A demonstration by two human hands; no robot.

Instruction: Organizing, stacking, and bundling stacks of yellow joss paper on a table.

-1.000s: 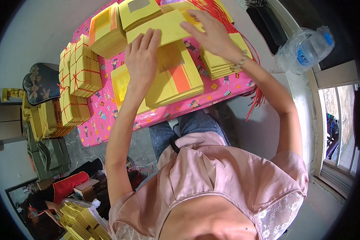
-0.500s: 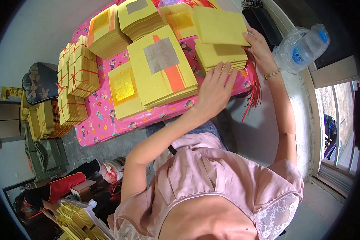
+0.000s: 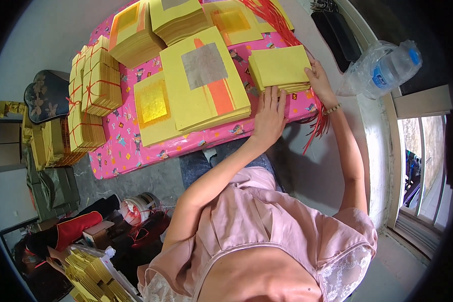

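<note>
At the right end of the pink table lies a small stack of folded yellow paper (image 3: 279, 65). My left hand (image 3: 271, 118) rests at its near edge, fingers stretched out and their tips touching the stack. My right hand (image 3: 321, 83) grips the stack's right side, thumb near the top corner and fingers partly hidden. Left of my hands is a pile of larger yellow sheets (image 3: 191, 103); the top one bears a silver square and an orange strip. Red strings (image 3: 314, 133) hang over the table's edge beside my right hand.
Bundles of yellow paper tied with red string (image 3: 100, 83) stand on the left of the patterned pink tablecloth (image 3: 128, 126). Tall yellow stacks (image 3: 178, 25) sit behind. A wrapped plastic bottle (image 3: 387, 73) is at right. Lower left, a person in red and black (image 3: 78, 231) bends near more yellow paper.
The yellow folded piece my right hand was holding raised has come down flat on the small stack. My left hand has shifted slightly left and toward me, to the stack's near edge.
</note>
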